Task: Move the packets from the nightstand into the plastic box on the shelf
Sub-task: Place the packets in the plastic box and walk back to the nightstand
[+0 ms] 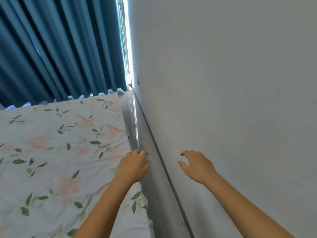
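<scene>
No packets, nightstand, shelf or plastic box appear in this view. My left hand (134,164) hangs over the right edge of the bed with fingers loosely curled and nothing in it. My right hand (197,164) is held out in front of the white wall, fingers spread and relaxed, also holding nothing. Both forearms reach in from the bottom of the frame.
A bed with a floral sheet (56,152) fills the lower left. A narrow strip of grey floor (154,177) runs between the bed and a white wall (231,83). Teal curtains (60,48) hang at the far end, with a bright gap beside the wall.
</scene>
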Available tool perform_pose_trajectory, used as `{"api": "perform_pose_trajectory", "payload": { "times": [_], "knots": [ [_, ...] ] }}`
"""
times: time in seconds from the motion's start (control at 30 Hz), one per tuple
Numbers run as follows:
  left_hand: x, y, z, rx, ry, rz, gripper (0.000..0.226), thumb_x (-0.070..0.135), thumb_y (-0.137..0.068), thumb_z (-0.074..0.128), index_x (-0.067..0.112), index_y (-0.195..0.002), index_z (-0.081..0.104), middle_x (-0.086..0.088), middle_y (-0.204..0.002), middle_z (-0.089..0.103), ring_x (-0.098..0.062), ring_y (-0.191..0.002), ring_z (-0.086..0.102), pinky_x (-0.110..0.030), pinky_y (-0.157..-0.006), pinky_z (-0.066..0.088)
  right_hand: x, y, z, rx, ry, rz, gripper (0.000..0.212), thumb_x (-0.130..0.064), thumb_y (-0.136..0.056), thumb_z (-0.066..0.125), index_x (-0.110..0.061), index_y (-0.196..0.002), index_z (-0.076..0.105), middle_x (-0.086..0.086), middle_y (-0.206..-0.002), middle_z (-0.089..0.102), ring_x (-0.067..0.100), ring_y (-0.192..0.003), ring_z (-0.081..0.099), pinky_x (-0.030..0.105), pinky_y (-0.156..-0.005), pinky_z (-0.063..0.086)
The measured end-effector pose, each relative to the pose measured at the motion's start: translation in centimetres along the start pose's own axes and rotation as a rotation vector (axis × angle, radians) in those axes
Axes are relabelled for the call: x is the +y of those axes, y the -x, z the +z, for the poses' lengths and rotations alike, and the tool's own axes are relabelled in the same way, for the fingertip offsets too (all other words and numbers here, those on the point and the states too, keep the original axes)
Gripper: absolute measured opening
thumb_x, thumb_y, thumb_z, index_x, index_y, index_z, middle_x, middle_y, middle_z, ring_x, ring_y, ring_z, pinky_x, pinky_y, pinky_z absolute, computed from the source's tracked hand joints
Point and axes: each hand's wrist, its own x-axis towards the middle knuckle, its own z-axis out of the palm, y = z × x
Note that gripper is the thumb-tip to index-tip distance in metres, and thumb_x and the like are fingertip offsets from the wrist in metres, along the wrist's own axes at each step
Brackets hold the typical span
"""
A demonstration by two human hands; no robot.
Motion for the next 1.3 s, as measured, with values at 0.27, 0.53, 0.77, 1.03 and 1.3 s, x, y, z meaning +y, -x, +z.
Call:
{"api": "perform_pose_trajectory", "payload": {
  "times": [0.27, 0.53, 0.77, 1.03, 1.3],
  "knots": [
    [3.4, -7.0, -1.5, 0.037, 0.024, -0.045, 0.046, 0.044, -0.101, 0.037, 0.026, -0.143, 0.041, -0.002, -0.143, 0.047, -0.025, -0.125, 0.049, -0.040, -0.098, 0.047, 3.5, -7.8, -3.1, 0.016, 0.018, -0.063, 0.042, -0.045, -0.097, 0.043, -0.025, -0.134, 0.047, -0.002, -0.128, 0.058, 0.021, -0.118, 0.051, 0.036, -0.088, 0.049],
    [1.1, -15.5, -4.1, 0.071, 0.029, -0.123, 0.046, 0.044, -0.102, 0.033, 0.024, -0.142, 0.043, -0.002, -0.142, 0.049, -0.023, -0.122, 0.052, -0.037, -0.095, 0.048, 2.3, -18.4, -4.2, 0.028, -0.023, -0.132, 0.042, -0.046, -0.098, 0.043, -0.023, -0.132, 0.051, 0.000, -0.125, 0.059, 0.022, -0.117, 0.050, 0.035, -0.088, 0.047],
    [-7.1, -27.2, -6.3, 0.095, 0.065, -0.229, 0.044, 0.045, -0.102, 0.030, 0.027, -0.139, 0.045, -0.001, -0.140, 0.051, -0.021, -0.119, 0.053, -0.034, -0.090, 0.046, -2.3, -34.2, -2.9, -0.037, -0.052, -0.168, 0.038, -0.040, -0.099, 0.041, -0.022, -0.130, 0.053, 0.001, -0.125, 0.059, 0.022, -0.116, 0.050, 0.033, -0.085, 0.047],
    [-15.4, -39.6, -13.2, 0.094, -0.003, -0.325, 0.045, 0.045, -0.103, 0.028, 0.026, -0.141, 0.042, -0.001, -0.142, 0.050, -0.024, -0.121, 0.053, -0.036, -0.091, 0.047, -8.6, -52.0, -7.9, 0.016, -0.051, -0.236, 0.036, -0.036, -0.099, 0.044, -0.020, -0.129, 0.056, 0.004, -0.121, 0.064, 0.024, -0.113, 0.055, 0.037, -0.085, 0.052],
    [-20.1, -51.9, -17.2, 0.105, 0.021, -0.328, 0.045, 0.046, -0.102, 0.029, 0.027, -0.141, 0.043, 0.000, -0.143, 0.050, -0.022, -0.122, 0.053, -0.035, -0.094, 0.048, -12.0, -65.4, -9.0, -0.084, -0.050, -0.252, 0.041, -0.042, -0.097, 0.047, -0.021, -0.132, 0.054, 0.002, -0.127, 0.061, 0.022, -0.117, 0.054, 0.037, -0.090, 0.051]
  ]
}}
